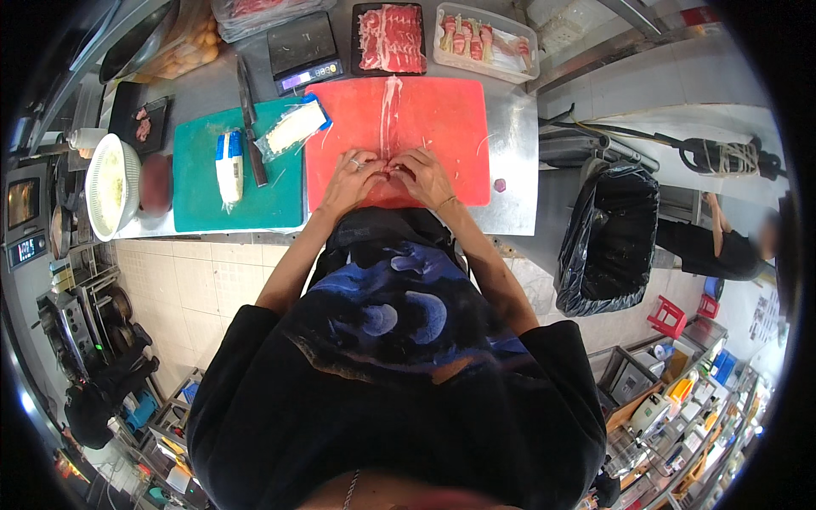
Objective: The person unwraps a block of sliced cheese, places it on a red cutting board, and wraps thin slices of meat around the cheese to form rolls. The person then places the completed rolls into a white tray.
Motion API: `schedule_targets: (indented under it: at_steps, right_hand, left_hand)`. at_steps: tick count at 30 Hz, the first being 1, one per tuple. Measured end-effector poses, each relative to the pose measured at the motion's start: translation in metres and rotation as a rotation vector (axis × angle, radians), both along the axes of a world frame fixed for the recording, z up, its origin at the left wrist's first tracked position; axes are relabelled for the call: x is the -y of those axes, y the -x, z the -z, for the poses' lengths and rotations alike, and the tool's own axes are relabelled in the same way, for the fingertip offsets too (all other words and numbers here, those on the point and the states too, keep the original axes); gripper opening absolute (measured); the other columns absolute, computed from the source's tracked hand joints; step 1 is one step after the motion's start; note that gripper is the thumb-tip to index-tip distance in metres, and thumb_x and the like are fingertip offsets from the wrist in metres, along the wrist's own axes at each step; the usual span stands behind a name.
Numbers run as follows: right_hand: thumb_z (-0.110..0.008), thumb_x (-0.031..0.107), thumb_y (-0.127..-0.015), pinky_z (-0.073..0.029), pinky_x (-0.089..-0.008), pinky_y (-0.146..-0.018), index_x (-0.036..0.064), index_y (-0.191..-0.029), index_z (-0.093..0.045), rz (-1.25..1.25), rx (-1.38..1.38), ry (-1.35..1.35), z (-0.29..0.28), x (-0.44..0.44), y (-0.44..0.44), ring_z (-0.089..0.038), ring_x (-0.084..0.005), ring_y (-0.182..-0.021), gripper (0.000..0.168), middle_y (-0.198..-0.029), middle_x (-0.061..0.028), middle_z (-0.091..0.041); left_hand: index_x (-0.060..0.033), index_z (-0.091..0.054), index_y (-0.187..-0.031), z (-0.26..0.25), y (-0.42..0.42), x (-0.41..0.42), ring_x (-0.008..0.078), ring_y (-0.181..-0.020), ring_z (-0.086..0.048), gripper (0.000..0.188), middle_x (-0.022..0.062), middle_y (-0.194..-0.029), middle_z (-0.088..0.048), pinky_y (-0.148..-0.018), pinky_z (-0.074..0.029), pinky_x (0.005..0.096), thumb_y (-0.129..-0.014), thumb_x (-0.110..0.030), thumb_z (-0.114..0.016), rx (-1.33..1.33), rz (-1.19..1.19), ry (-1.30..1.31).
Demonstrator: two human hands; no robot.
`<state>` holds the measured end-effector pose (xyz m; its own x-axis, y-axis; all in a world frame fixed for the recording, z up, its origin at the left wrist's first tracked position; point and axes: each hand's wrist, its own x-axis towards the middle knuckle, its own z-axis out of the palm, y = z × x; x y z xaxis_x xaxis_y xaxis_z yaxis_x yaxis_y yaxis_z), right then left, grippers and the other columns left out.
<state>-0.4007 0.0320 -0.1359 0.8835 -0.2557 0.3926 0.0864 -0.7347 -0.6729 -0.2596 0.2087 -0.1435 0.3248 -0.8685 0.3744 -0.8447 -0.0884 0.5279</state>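
On the red cutting board [357, 108] a thin strip of streaky meat [390, 115] lies lengthwise, away from me. My left hand [357, 178] and my right hand [421, 177] meet at its near end, fingertips pinched together around it; what is between the fingers is mostly hidden. Behind the board stand a black tray of sliced raw meat [390, 38] and a plastic container [488, 71] with meat-wrapped bundles of pale stems. An opened pack of enoki mushrooms [296, 129] overlaps both boards, and a wrapped pack of enoki [229, 172] rests on the green cutting board [191, 185].
A knife [254, 150] lies across the green board's far edge. Beyond are a digital scale [303, 48] and a black tray with meat scraps [153, 124]. A white colander [131, 185] stands left. At right are a lined bin [612, 236] and a person [714, 248]; another person [92, 408] is lower left.
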Motion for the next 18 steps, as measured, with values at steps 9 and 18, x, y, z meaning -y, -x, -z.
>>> schedule_targets:
  at_steps: [9, 18]
  right_hand:
    - [-0.076, 0.011, -0.087, -0.053, -0.0423, -0.091, 0.008, -0.098, -0.074, 0.042, -0.027, -0.1, 0.005, -0.005, 0.008, -0.065, -0.0317, -0.095, 0.012, -0.097, -0.008, -0.073]
    - [-0.079, 0.012, -0.081, -0.052, -0.04, -0.093, 0.012, -0.101, -0.075, -0.029, -0.032, 0.032, -0.014, -0.004, 0.01, -0.062, -0.0272, -0.103, 0.021, -0.111, -0.0041, -0.068]
  left_hand:
    - [-0.0078, -0.074, -0.112, 0.009, 0.0, 0.001, 0.0277, -0.112, -0.061, 0.022, 0.0069, -0.11, -0.068, -0.098, -0.044, 0.0427, -0.09, -0.011, -0.07, 0.003, 0.035, -0.032]
    - [-0.0095, -0.078, -0.095, 0.005, 0.0, 0.001, 0.0266, -0.108, -0.061, 0.01, 0.0054, -0.103, -0.07, -0.096, -0.043, 0.0428, -0.087, -0.011, -0.073, -0.017, 0.008, 0.036]
